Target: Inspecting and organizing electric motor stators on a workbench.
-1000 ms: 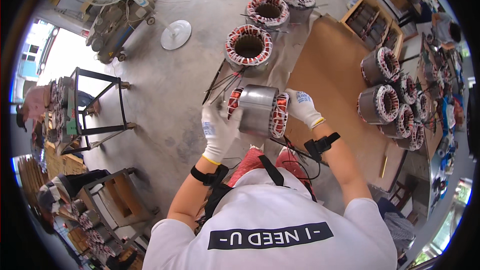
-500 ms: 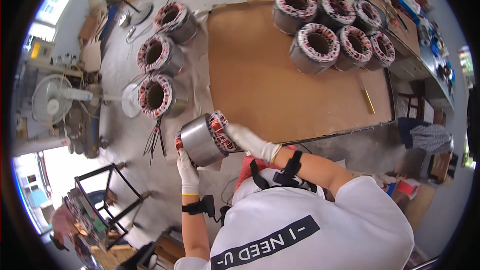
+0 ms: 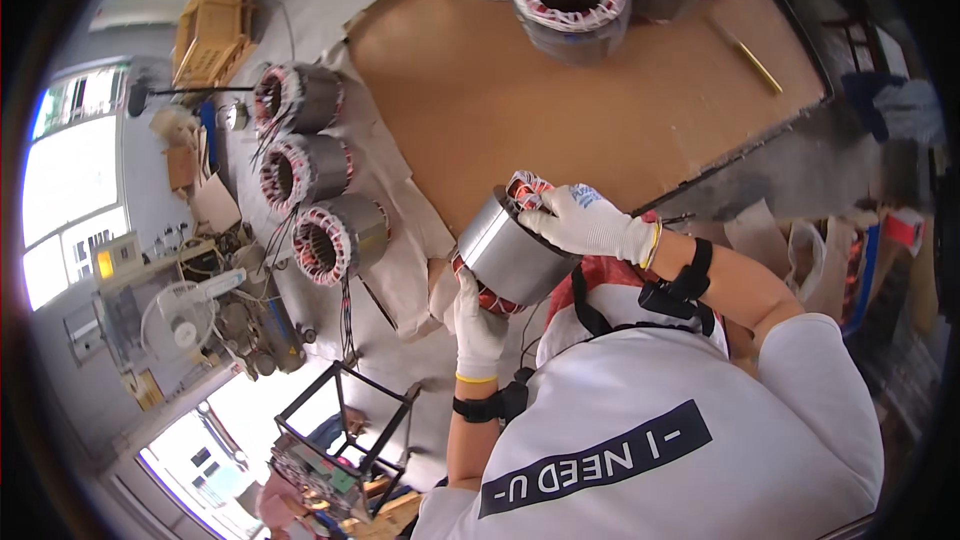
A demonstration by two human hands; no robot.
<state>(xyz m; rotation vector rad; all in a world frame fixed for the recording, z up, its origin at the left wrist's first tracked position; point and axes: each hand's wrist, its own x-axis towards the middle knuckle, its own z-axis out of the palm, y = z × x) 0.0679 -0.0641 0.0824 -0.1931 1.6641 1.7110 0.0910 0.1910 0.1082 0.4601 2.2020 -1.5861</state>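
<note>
A motor stator [image 3: 518, 255], a shiny steel cylinder with red-and-white laced windings at both ends, is tilted in front of me by the table's near edge. My left hand [image 3: 480, 332], in a white glove, grips its lower left end by the windings. My right hand [image 3: 590, 223], gloved too, has its fingers curled over the windings at the upper right end. The stator's bore is out of sight. Beyond it lies the brown tabletop [image 3: 520, 110].
Three stators stand to the left on a pale sheet; the closest [image 3: 345, 237] trails dark leads. More stators [image 3: 570, 5] are grouped at the table's far side. A yellow rod-like tool [image 3: 752, 60] lies on the right. A black metal frame [image 3: 345, 430] and white fan [image 3: 185, 320] are at lower left.
The view has swung, so the table and standing stators appear shifted. The held stator is tilted more steeply, and my right hand has gone from resting along its windings to gripping them.
</note>
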